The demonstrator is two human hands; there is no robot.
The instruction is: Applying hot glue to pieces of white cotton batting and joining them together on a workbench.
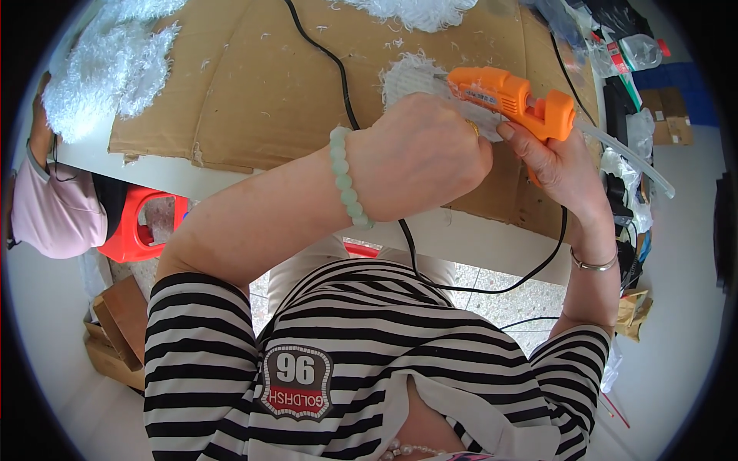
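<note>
My right hand (550, 161) grips an orange hot glue gun (492, 88) by its handle. A long translucent glue stick (630, 157) juts from the gun's back end. The nozzle points left, against a piece of white fluffy fabric (407, 75) with a mesh-like backing. My left hand (423, 157), closed with its back toward me, holds that fabric just below the nozzle. Most of its fingers are hidden behind the back of the hand. Both hands are above the table's near edge, the right thumb close to the left hand's knuckles.
A cardboard sheet (254, 84) covers the white table. White fluffy material (115, 73) lies far left, more (419, 9) at the back. A black cord (330, 58) crosses the cardboard. A plastic bottle (642, 52) lies far right. Another person's pink clothing (61, 203) shows beside a red stool (134, 230).
</note>
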